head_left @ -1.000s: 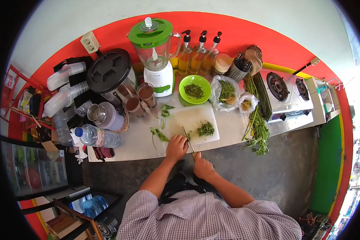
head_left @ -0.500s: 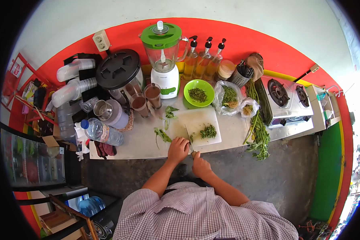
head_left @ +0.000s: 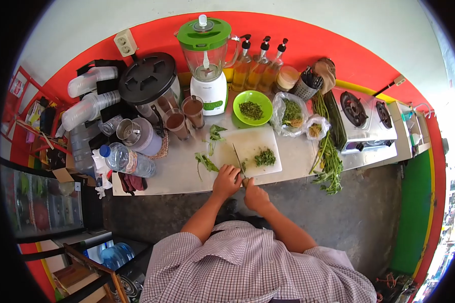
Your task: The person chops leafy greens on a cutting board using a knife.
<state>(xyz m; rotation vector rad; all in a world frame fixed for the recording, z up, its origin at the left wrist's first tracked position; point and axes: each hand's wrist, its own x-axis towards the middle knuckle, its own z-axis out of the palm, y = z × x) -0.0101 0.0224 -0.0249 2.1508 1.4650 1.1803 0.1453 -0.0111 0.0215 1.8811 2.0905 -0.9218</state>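
Note:
My right hand is closed round the handle of a knife, whose blade points away over the white cutting board. Just left of the blade, my left hand rests at the board's near edge with its fingers curled; whatever is beneath them is hidden. A few green bits lie beside the blade. On the board's right part sits a pile of chopped greens. Loose leaves lie to the left of the board. Behind it stands a green bowl with chopped greens inside.
A blender, two brown-filled glasses and a water bottle stand to the left. Bagged greens, long leafy stems and a gas stove are on the right. Three pump bottles stand behind.
The camera view has shifted slightly. Both hands remain at the board's near edge, the right still holding the knife beside the left. The chopped pile looks much the same.

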